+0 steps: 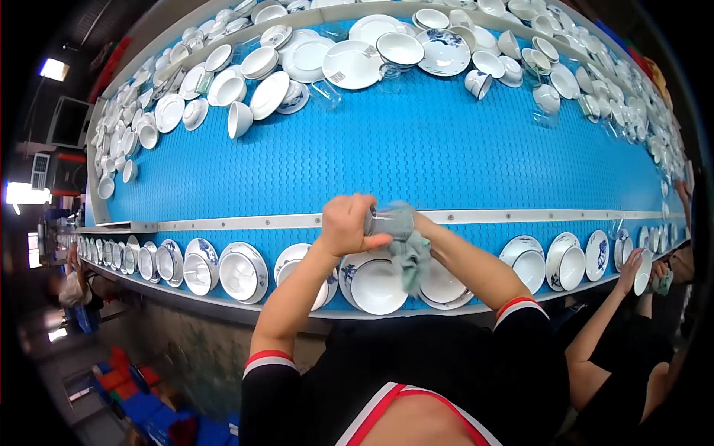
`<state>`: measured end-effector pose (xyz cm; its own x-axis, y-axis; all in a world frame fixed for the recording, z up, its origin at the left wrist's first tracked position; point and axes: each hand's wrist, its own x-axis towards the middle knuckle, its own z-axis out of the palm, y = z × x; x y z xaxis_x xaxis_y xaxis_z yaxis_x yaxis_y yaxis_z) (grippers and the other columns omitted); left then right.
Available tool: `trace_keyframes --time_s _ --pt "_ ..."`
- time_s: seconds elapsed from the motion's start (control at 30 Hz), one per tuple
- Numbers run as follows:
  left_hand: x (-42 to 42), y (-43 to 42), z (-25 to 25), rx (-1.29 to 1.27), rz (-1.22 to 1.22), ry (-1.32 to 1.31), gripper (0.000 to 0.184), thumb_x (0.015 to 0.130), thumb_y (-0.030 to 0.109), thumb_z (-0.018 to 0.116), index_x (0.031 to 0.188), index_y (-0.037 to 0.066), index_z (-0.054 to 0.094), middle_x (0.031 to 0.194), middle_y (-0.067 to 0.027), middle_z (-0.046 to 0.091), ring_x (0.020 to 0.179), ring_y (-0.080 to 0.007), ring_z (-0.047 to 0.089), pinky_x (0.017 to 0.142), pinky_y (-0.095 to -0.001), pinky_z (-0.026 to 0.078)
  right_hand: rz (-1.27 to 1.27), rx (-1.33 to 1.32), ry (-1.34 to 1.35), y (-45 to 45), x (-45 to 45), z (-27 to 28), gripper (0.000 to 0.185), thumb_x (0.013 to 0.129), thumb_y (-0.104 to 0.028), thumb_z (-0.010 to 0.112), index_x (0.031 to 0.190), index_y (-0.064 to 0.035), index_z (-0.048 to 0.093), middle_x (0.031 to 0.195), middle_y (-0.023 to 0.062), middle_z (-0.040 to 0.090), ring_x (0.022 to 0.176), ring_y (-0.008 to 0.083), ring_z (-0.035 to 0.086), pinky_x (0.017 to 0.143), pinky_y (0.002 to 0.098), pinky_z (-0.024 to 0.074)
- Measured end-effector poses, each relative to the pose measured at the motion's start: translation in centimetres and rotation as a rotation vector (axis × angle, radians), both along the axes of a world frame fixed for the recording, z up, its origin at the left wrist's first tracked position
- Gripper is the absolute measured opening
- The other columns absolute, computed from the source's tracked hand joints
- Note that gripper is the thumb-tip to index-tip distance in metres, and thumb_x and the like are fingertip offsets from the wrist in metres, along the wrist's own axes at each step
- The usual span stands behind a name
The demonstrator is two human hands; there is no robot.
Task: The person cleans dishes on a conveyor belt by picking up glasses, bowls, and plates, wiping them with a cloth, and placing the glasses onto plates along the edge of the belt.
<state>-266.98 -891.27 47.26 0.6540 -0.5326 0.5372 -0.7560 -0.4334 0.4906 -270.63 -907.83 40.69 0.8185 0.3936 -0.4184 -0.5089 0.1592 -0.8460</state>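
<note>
My left hand (pixel 347 225) is closed around the base of a clear drinking glass (pixel 378 221), held on its side above the metal rail. A grey-green cloth (pixel 410 260) covers the glass's other end and hangs down from it. My right hand (pixel 419 224) is at that end, closed on the cloth; most of its fingers are hidden behind or under it, and the area is slightly blurred. Below my hands, a white bowl (pixel 378 287) sits on a plate in the near row. Another bowl (pixel 442 282) is partly covered by the cloth and my right forearm.
A metal rail (pixel 282 221) divides the wide blue belt (pixel 357 160) from the near lane of plate-and-bowl sets. White plates (pixel 352 65), bowls and glasses crowd the belt's far side. At right, a co-worker's hand (pixel 631 269) holds a small white dish (pixel 642 273). Another person stands far left.
</note>
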Motion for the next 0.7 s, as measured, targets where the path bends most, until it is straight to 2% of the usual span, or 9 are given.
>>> trace_keyframes --time_s 0.07,0.1,0.2,0.27,0.37,0.47,0.53,0.63,0.7 --pt "-0.4 0.7 -0.5 0.063 -0.163 0.056 0.060 0.065 0.059 0.062 0.089 0.004 0.056 0.075 -0.0105 0.057 0.066 -0.0295 0.055 0.056 -0.0372 0.043 0.096 0.088 0.128 -0.9 -0.4 -0.7 0.019 0.073 -0.016 0.064 0.088 -0.0049 0.059 0.088 0.0015 0.060 0.076 0.0109 0.054 0.062 0.0263 0.0453" --pt "-1.5 1.6 -1.4 0.058 -0.126 0.235 0.062 0.065 0.058 0.064 0.093 0.003 0.055 0.078 -0.0124 0.056 0.070 -0.0280 0.056 0.061 -0.0356 0.044 0.204 0.036 -0.070 -2.0 -0.5 -0.2 0.021 0.073 -0.015 0.064 0.090 -0.0055 0.059 0.086 0.0018 0.060 0.075 0.0108 0.053 0.063 0.0250 0.0455" --pt "-6.6 4.9 -4.3 -0.368 0.256 0.380 0.054 0.075 0.044 0.061 0.104 0.001 0.048 0.092 -0.0125 0.053 0.080 -0.0226 0.054 0.073 -0.0331 0.043 0.425 -0.077 -0.235 -6.4 0.9 7.1 0.027 0.072 -0.013 0.064 0.096 -0.0034 0.057 0.085 0.0040 0.059 0.075 0.0121 0.054 0.068 0.0235 0.0458" --pt "-10.1 7.9 -4.9 -0.502 0.518 0.426 0.041 0.081 0.025 0.056 0.110 0.000 0.042 0.100 -0.0117 0.047 0.089 -0.0208 0.051 0.081 -0.0321 0.041 0.335 -0.155 0.108 -8.4 1.4 10.2 0.025 0.073 -0.009 0.057 0.095 0.0022 0.057 0.089 0.0081 0.060 0.077 0.0135 0.056 0.083 0.0238 0.0419" --pt "-14.5 11.5 -5.1 -0.101 0.810 0.412 0.041 0.078 0.011 0.051 0.115 -0.001 0.038 0.107 -0.0138 0.046 0.103 -0.0235 0.044 0.091 -0.0356 0.033 -0.087 0.329 0.017 -11.3 0.6 8.6 0.030 0.069 -0.003 0.046 0.095 0.0074 0.056 0.084 0.0094 0.057 0.074 0.0136 0.055 0.091 0.0234 0.0360" --pt "-13.4 8.8 -3.0 -0.133 0.851 0.153 0.046 0.076 0.009 0.050 0.119 -0.001 0.036 0.117 -0.0145 0.042 0.112 -0.0246 0.038 0.094 -0.0374 0.027 -0.313 0.168 -0.501 -14.5 -1.5 7.6 0.030 0.071 -0.006 0.043 0.094 0.0086 0.055 0.082 0.0099 0.055 0.074 0.0134 0.054 0.096 0.0225 0.0309" --pt "-10.5 6.6 -2.2 -0.181 0.807 0.217 0.050 0.075 0.009 0.050 0.122 0.000 0.035 0.124 -0.0131 0.039 0.116 -0.0248 0.036 0.095 -0.0385 0.025 -0.402 0.389 -0.253 -16.8 -2.8 3.4 0.036 0.073 -0.017 0.050 0.099 0.0072 0.056 0.085 0.0118 0.056 0.084 0.0172 0.054 0.095 0.0259 0.0325" --pt "-1.8 1.2 -3.3 -0.258 0.587 0.286 0.049 0.074 0.009 0.057 0.120 0.003 0.040 0.120 -0.0111 0.044 0.112 -0.0229 0.041 0.091 -0.0374 0.030 -0.107 0.122 -0.086 -18.9 -2.4 -1.9 0.043 0.068 -0.030 0.054 0.094 0.0032 0.060 0.087 0.0116 0.057 0.084 0.0208 0.053 0.086 0.0349 0.0388" --pt "5.4 -3.4 -5.4 -0.197 0.441 0.343 0.054 0.072 0.014 0.066 0.119 0.002 0.042 0.117 -0.0126 0.046 0.107 -0.0233 0.045 0.085 -0.0352 0.039 -0.013 -0.225 -1.075 -19.8 -1.8 1.8 0.047 0.070 -0.035 0.054 0.100 0.0020 0.056 0.083 0.0097 0.054 0.073 0.0212 0.049 0.073 0.0391 0.0410"
